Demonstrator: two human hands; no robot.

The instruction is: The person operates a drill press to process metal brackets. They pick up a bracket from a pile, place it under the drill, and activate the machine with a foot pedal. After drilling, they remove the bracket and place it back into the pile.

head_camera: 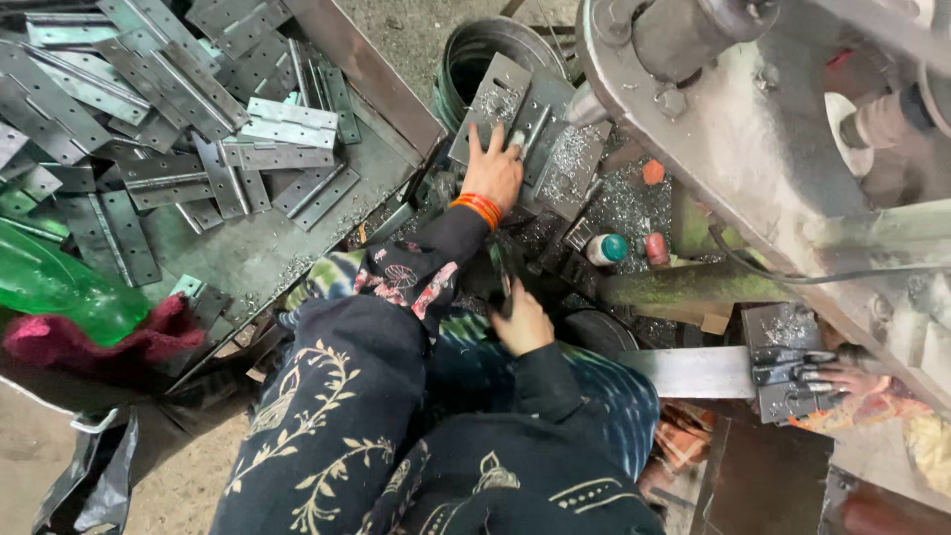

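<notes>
Patterned trouser knees (327,416) nearest | left hand (492,170) flat, released, on hinge plate (500,99) | right hand (522,322) grip: cannot tell | tray (371,69) holds hinges (178,89)

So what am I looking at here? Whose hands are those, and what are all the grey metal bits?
This picture comes from a camera worn on a person's head, looking down, so you see their own arms and lap. Their left hand lies flat on a metal plate that sits on a machine, a big grey one dusted with shiny metal shavings. Their right hand is lower down, near the lap, closed around something thin and dark; what it is cannot be made out. On the left is a tray piled with flat grey hinges, the folding parts that let doors swing. A green bottle lies on a pink cloth beside it. At the far right, another person's hand touches more metal pieces.
</notes>
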